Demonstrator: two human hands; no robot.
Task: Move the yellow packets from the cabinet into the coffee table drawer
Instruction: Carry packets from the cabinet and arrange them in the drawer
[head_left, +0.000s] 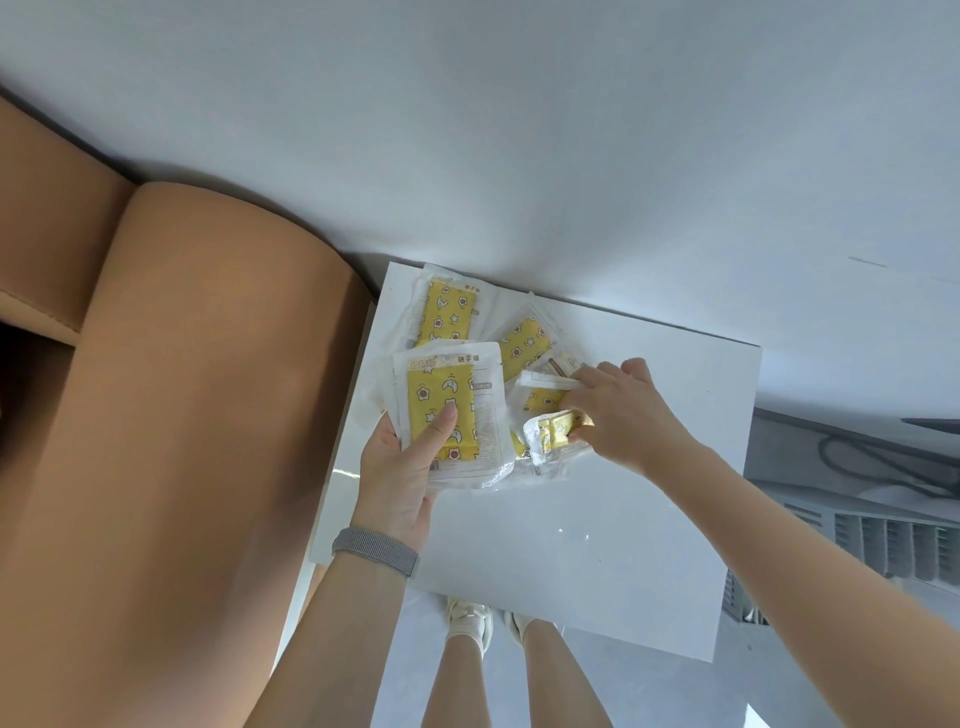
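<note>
Several yellow packets in clear wrappers, printed with stars and moons, lie on the white cabinet top (597, 545). My left hand (400, 467) grips one flat packet (447, 410) from below, its thumb pressed across the yellow front. My right hand (618, 410) pinches a crumpled packet (550, 431) and rests on another packet (545, 384) beneath it. Two more packets lie farther back, one at the rear left (447, 312) and one at the rear middle (524, 340). The coffee table drawer is out of view.
A tan leather sofa arm (171, 415) stands close on the left of the cabinet. A white wall (519, 130) rises behind. A grey slatted unit with a cable (872, 519) sits to the right. My legs and shoes (483, 623) show below the cabinet edge.
</note>
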